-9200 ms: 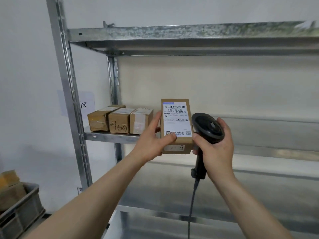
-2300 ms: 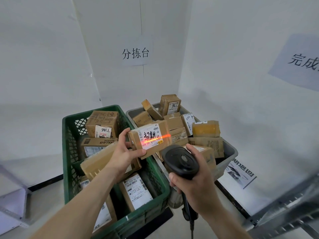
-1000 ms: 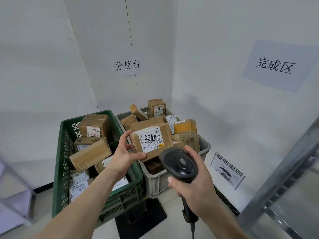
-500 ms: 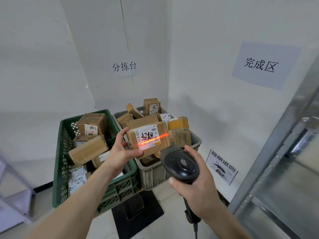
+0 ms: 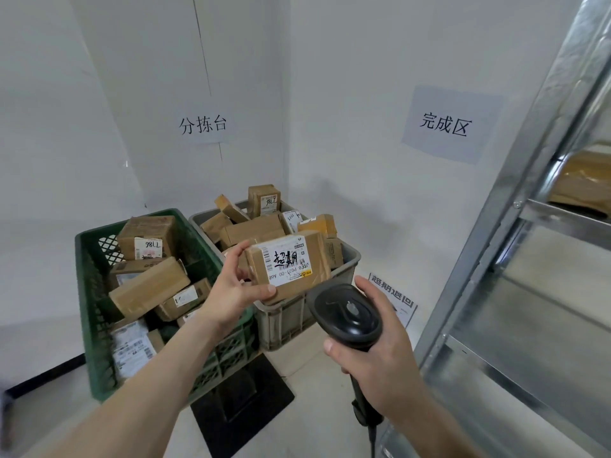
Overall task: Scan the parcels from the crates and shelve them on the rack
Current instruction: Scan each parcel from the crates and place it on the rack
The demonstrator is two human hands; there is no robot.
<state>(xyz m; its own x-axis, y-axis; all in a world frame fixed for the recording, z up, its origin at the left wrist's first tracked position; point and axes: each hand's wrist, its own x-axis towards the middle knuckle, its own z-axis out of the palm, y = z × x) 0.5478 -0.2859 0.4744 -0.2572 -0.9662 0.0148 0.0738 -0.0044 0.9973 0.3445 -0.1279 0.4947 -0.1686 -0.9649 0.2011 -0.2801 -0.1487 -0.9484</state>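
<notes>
My left hand (image 5: 231, 289) grips a small cardboard parcel (image 5: 287, 264) by its left end, its white label with black handwriting facing me. Just below and right of it, my right hand (image 5: 380, 355) holds a black barcode scanner (image 5: 345, 314) with its head pointed at the parcel. No red scan line shows on the label. Behind the parcel stand a green crate (image 5: 96, 292) and a grey crate (image 5: 344, 276), both heaped with several brown parcels. The metal rack (image 5: 515, 226) rises at the right edge.
Paper signs hang on the back wall (image 5: 203, 125) and the right wall (image 5: 446, 125). A printed sheet (image 5: 400, 302) leans low on the wall beside the grey crate. A black mat (image 5: 244, 398) lies under the crates. A brown parcel (image 5: 585, 183) sits on a rack shelf.
The red scan line on the label half a second ago is gone. My view has swung right, bringing more of the rack into sight. Both hands keep their hold.
</notes>
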